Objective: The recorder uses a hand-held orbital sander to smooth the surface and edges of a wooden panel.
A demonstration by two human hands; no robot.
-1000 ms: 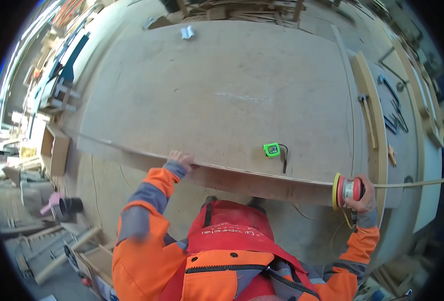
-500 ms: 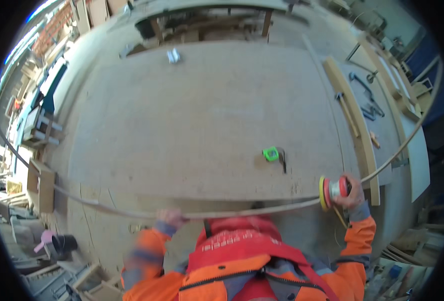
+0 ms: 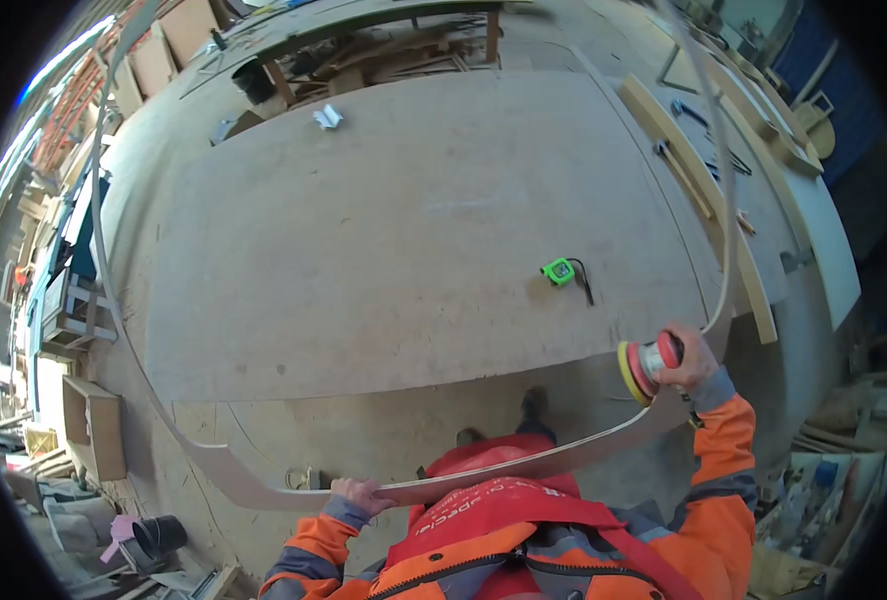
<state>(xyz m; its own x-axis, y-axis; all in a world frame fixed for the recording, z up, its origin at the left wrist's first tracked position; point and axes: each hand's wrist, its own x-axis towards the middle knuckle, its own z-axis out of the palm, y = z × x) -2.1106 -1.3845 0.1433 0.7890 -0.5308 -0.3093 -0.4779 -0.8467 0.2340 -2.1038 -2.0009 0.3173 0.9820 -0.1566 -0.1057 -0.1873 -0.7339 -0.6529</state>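
A long, thin, bent wooden strip point(image 3: 603, 446) runs across in front of my red apron point(image 3: 493, 505), its two ends sweeping up the left and right sides of the view. My left hand point(image 3: 360, 494) is closed on the strip's edge, left of the apron. In my right hand point(image 3: 691, 360) is a round red and grey sander point(image 3: 653, 362) with a yellow pad. The sander is tilted at the strip's right part, its pad close to the upper edge; whether they touch I cannot tell.
A wide board-topped table point(image 3: 403, 230) lies ahead, with a green tape measure point(image 3: 559, 271) near its front right. A hammer point(image 3: 683, 180) rests along a wooden beam point(image 3: 708, 190) on the right. At left stand an open wooden box point(image 3: 106, 430) and a dark bucket point(image 3: 158, 537).
The strip's middle has come lower, toward my apron, and its broad face now shows. Its ends reach higher in view. Both hands keep their holds; the left has lowered. The view has shifted.
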